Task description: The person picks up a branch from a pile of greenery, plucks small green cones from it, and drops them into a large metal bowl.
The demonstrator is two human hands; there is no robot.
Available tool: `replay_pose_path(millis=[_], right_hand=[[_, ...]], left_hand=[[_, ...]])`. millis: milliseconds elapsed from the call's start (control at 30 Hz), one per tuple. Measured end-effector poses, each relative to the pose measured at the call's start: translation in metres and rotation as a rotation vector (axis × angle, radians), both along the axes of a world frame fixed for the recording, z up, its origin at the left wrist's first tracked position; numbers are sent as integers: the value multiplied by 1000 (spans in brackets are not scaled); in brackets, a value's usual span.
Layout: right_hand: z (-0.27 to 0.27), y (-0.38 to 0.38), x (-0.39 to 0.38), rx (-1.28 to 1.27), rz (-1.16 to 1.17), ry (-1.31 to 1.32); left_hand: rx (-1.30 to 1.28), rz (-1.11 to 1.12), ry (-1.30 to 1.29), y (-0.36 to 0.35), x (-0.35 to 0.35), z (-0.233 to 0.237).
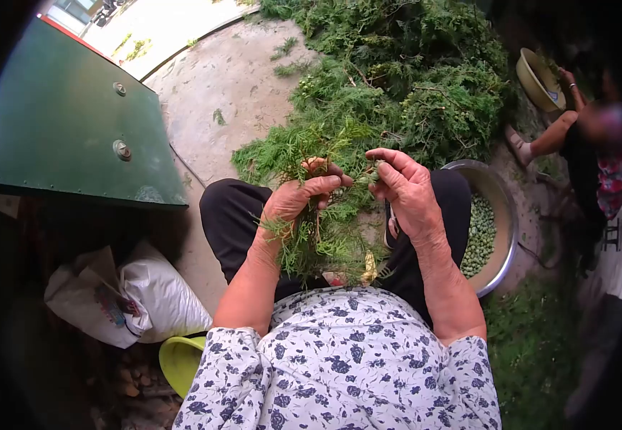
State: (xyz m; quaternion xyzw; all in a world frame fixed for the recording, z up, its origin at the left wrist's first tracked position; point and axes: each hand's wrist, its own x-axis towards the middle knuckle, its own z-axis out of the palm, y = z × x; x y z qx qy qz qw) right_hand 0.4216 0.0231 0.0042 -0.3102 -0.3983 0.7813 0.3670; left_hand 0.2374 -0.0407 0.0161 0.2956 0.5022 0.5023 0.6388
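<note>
A big heap (411, 79) of cut greenery lies on the ground ahead of my knees, and a metal basin (505, 204), part filled with small green berries (481, 236), sits just beside my right leg. Over my lap, my left hand (293, 199) is closed around a leafy branch (319, 240), while my right hand (405, 190) pinches at its upper tip with thumb and fingers. If that pinch slips, I judge that whatever comes loose could drop into my lap or onto the ground, because the basin stands off to the side.
</note>
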Motion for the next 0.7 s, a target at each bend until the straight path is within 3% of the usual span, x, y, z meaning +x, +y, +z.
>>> replay_pose_path(millis=[200,333,400,600,700], right_hand=[[-10,-4,-5,38,-37,-20],[-13,-6,-9,180,-70,-228],[-8,-11,-16,930,-313,-684],[-20,-14,-27,976,-447,-681],[-25,-13,-27,1037,-468,-707]], left_hand=[[-207,-8,65,-5,7,-10],[-113,72,21,-8,19,-10],[-102,140,42,-10,25,-11],[-229,131,32,-4,27,-13],[-156,117,62,-3,29,-14]])
